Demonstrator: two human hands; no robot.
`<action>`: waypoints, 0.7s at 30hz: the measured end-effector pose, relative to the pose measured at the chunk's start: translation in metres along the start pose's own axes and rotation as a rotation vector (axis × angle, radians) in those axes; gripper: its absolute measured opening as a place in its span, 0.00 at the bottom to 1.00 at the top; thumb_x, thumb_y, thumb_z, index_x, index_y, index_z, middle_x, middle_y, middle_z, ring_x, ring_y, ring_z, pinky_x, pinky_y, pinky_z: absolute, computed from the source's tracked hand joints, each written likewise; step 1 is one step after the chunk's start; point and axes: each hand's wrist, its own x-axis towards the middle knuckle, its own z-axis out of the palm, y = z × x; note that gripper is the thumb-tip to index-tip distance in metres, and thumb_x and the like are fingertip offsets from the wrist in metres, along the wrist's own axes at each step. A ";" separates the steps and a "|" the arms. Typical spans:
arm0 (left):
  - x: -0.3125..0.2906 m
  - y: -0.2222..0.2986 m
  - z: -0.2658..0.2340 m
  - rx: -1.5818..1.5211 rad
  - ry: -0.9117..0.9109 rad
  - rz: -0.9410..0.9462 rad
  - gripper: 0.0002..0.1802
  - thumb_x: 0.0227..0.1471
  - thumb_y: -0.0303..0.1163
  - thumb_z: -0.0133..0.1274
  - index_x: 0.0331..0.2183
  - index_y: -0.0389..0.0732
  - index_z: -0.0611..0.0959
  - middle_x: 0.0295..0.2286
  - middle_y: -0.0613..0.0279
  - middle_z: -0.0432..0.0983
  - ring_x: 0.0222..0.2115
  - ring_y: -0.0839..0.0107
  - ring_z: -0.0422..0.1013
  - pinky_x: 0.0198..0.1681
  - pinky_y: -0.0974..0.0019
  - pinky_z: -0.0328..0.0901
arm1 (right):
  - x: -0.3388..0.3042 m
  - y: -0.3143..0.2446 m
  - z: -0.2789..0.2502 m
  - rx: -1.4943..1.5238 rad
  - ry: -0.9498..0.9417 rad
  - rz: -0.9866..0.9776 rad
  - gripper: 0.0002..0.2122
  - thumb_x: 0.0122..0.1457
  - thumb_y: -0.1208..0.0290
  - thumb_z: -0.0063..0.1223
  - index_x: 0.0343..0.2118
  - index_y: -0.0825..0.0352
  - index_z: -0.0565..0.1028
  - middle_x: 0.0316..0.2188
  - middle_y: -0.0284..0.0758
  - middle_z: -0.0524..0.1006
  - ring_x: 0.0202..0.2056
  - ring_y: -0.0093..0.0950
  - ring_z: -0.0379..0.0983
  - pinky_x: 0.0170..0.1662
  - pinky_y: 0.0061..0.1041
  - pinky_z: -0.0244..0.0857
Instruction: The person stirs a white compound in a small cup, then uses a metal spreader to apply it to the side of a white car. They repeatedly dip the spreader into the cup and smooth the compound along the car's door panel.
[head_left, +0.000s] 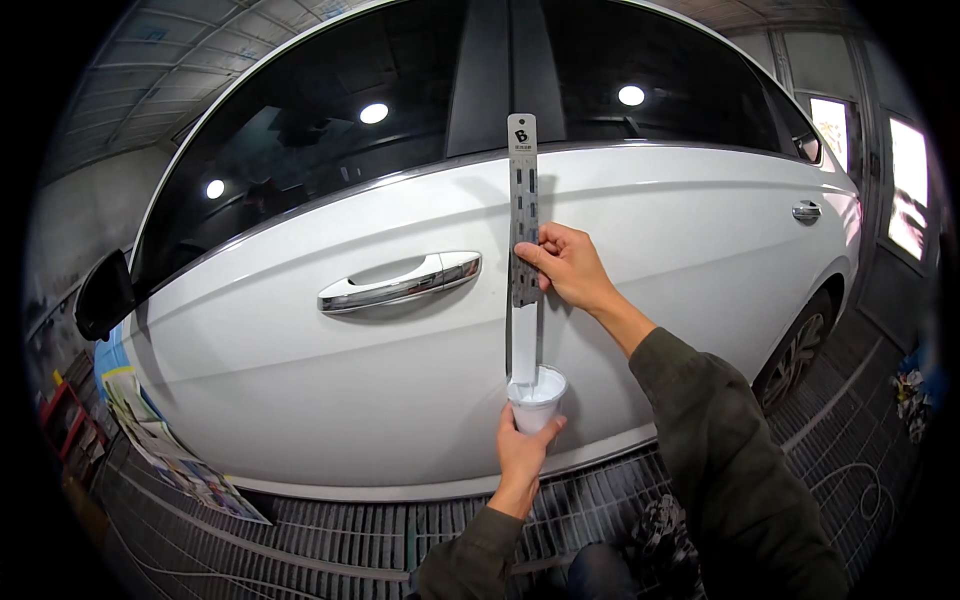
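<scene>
My left hand (522,452) is closed around a small clear cup (540,412) of white paint (545,381), held low in front of the car's side. Above it, my right hand (574,270) pinches a long flat paint stirring stick (524,185) between thumb and fingers. The stick stands upright, with dark slots and markings along its upper part. White paint coats its lower part, and its bottom end is at the cup's mouth. Just behind both hands is a white car door panel (420,370), close to the seam between two doors.
A chrome-trimmed door handle (400,283) lies left of the stick. At far left are the black side mirror (105,294) and masking paper (165,440). The rear wheel (798,345) is on the right. Below runs a grated floor (340,530) with a thin hose (868,490).
</scene>
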 end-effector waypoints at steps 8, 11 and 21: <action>0.007 -0.009 -0.001 0.002 -0.035 -0.004 0.33 0.38 0.23 0.69 0.48 0.35 0.74 0.41 0.58 0.75 0.42 0.67 0.71 0.46 0.63 0.66 | -0.002 0.006 -0.008 -0.038 0.002 0.034 0.10 0.59 0.69 0.59 0.26 0.69 0.74 0.16 0.26 0.72 0.16 0.14 0.66 0.20 0.16 0.59; 0.011 -0.007 -0.006 -0.005 -0.069 -0.005 0.33 0.38 0.23 0.69 0.47 0.35 0.74 0.41 0.57 0.75 0.41 0.67 0.71 0.46 0.63 0.66 | -0.022 0.002 -0.014 -0.130 -0.047 0.105 0.10 0.59 0.70 0.57 0.26 0.69 0.73 0.17 0.28 0.73 0.16 0.15 0.67 0.20 0.18 0.61; 0.013 0.001 -0.002 -0.005 0.006 0.045 0.34 0.35 0.22 0.70 0.47 0.33 0.74 0.40 0.55 0.76 0.39 0.65 0.72 0.44 0.62 0.67 | -0.068 -0.008 -0.011 -0.196 -0.044 0.202 0.10 0.62 0.70 0.52 0.30 0.72 0.72 0.18 0.32 0.74 0.17 0.18 0.70 0.21 0.21 0.66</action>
